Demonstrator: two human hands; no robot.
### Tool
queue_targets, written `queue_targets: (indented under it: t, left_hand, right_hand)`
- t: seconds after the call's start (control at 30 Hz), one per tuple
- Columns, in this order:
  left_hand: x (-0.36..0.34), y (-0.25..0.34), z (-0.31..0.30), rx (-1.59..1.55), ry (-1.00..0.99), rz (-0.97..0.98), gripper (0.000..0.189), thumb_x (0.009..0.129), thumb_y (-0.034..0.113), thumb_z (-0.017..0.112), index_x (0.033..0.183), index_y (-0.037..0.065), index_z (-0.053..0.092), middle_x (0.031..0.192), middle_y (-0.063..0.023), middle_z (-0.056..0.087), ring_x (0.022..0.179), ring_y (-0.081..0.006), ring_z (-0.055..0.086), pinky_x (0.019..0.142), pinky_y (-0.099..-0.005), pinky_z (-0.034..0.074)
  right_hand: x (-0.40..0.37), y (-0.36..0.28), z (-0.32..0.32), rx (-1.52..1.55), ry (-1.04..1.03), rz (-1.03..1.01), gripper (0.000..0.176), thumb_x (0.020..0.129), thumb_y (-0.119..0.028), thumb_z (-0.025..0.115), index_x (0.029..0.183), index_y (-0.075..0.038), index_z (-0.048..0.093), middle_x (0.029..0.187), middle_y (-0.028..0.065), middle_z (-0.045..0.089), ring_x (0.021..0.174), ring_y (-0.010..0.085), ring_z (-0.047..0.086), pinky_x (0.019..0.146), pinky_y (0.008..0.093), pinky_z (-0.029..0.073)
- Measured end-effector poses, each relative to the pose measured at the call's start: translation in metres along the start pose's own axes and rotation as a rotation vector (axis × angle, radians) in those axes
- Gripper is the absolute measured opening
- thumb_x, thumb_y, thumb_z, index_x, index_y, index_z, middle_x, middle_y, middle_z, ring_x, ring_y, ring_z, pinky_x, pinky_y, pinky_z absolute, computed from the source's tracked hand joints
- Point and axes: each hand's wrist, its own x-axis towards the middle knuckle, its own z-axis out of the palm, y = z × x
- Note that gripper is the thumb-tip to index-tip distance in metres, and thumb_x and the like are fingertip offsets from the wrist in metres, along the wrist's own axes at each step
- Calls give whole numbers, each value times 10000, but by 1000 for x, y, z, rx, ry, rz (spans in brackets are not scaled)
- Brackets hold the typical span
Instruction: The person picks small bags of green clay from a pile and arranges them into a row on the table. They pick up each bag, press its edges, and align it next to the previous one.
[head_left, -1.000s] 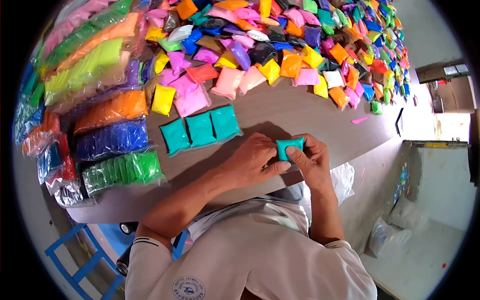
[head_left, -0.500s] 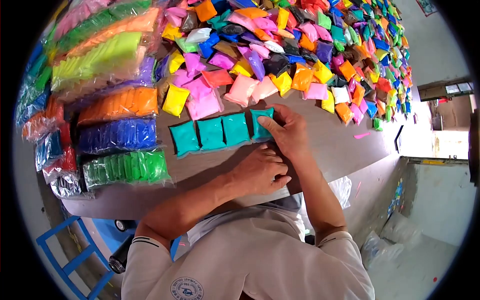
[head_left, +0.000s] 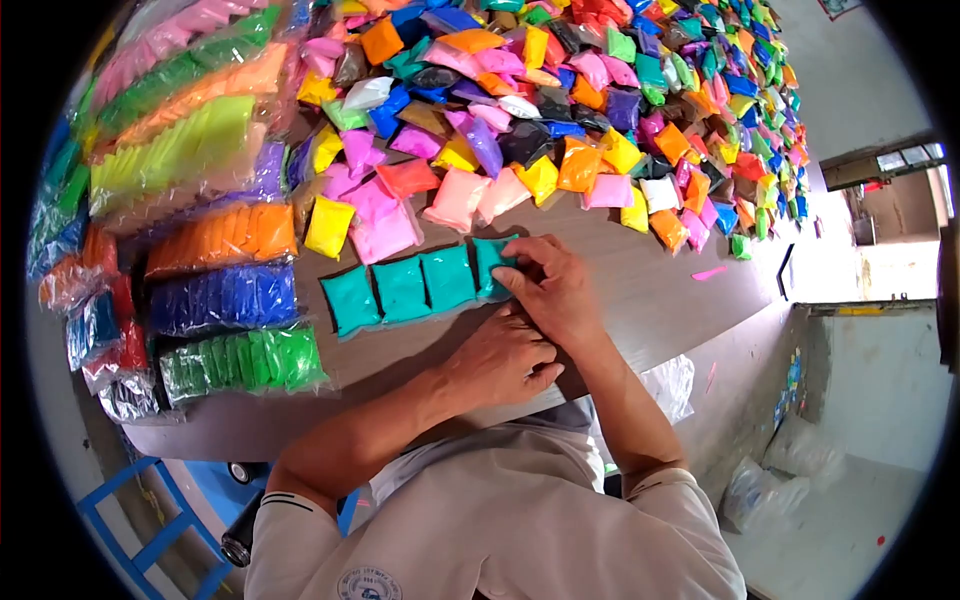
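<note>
Here, the right hand (head_left: 552, 288) is gripping a teal packet (head_left: 489, 262) by its right edge, thumb over it, at the end of a row of three teal packets (head_left: 400, 287) on the table (head_left: 640, 265). The left hand (head_left: 500, 362) is resting just below, loosely curled, empty, touching the right. Beyond, a heap of coloured packets (head_left: 560, 110) is sprawling, with bagged bundles (head_left: 225, 297) lying to the left.

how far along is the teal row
Done: three teal packets lie side by side on the table. In hand: the right hand holds a fourth at the row's right end; the left hand rests empty nearby. Left: the mixed pile behind looks unsorted.
</note>
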Motion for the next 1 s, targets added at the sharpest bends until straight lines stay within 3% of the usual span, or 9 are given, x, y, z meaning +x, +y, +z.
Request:
queue_targets:
  t: [0.03, 0.07, 0.2, 0.43, 0.47, 0.63, 0.7, 0.8, 1.0]
  left_hand:
    - [0, 0, 0, 4, -6, -15, 150, 812, 201, 708, 788, 56, 677, 860, -96, 684, 963, -290, 608, 988, -442, 404]
    - [0, 0, 0, 6, -14, -25, 147, 809, 200, 710, 787, 59, 677, 860, -98, 685, 959, -290, 613, 988, -444, 407]
    - [1, 0, 4, 45, 6, 3, 141, 796, 188, 719, 762, 62, 667, 836, -99, 681, 905, -284, 630, 981, -452, 420]
    - [7, 6, -2, 59, 38, 57, 156, 793, 159, 720, 722, 53, 630, 789, -73, 649, 848, -263, 623, 903, -419, 438]
    - [8, 8, -3, 49, 48, 52, 160, 795, 158, 721, 718, 54, 625, 781, -69, 642, 838, -262, 619, 885, -414, 439]
    - [8, 10, -7, 99, -28, 22, 152, 833, 187, 688, 747, 63, 666, 821, -68, 663, 877, -255, 614, 902, -410, 438]
    - [8, 8, -5, 77, -4, 41, 152, 827, 178, 696, 735, 68, 648, 805, -61, 649, 854, -252, 607, 874, -404, 435]
    - [8, 6, -3, 55, 48, 72, 174, 809, 161, 717, 701, 77, 609, 771, -49, 620, 805, -247, 593, 819, -393, 430]
    - [8, 7, -4, 41, 50, 54, 201, 814, 169, 717, 689, 73, 593, 765, -52, 616, 807, -248, 583, 839, -392, 427]
  right_hand:
    - [2, 0, 1, -22, -10, 4, 284, 790, -55, 801, 1047, -48, 682, 923, 78, 623, 737, 151, 611, 665, 282, 503]
    - [3, -1, 2, -2, 12, -55, 250, 796, -96, 771, 1025, -70, 673, 863, 122, 608, 715, 278, 631, 639, 362, 506]
    - [6, -1, -1, -76, -30, -117, 245, 817, -133, 736, 1041, -102, 642, 915, 145, 619, 846, 372, 635, 714, 444, 512]
    - [8, 8, -11, 57, -33, -196, 208, 853, -141, 749, 1033, -65, 678, 912, 110, 639, 777, 259, 637, 672, 348, 499]
    - [8, 21, -7, 148, 91, -272, 184, 890, -117, 710, 1051, -34, 680, 899, 99, 647, 752, 222, 624, 668, 326, 491]
    - [32, 33, -74, -98, 551, -71, 145, 918, -34, 602, 1045, 3, 662, 826, 72, 632, 749, 163, 613, 693, 306, 503]
    - [56, 41, -105, -149, 594, -129, 226, 818, 41, 569, 1012, -16, 669, 853, 174, 672, 764, 325, 664, 668, 386, 511]
    - [93, 65, -130, -390, 567, -195, 235, 791, 21, 568, 1000, -11, 672, 878, 202, 686, 807, 368, 669, 688, 418, 526]
    - [129, 74, -142, -633, 260, 7, 259, 793, -180, 677, 991, -14, 674, 926, 227, 688, 891, 408, 662, 783, 479, 529]
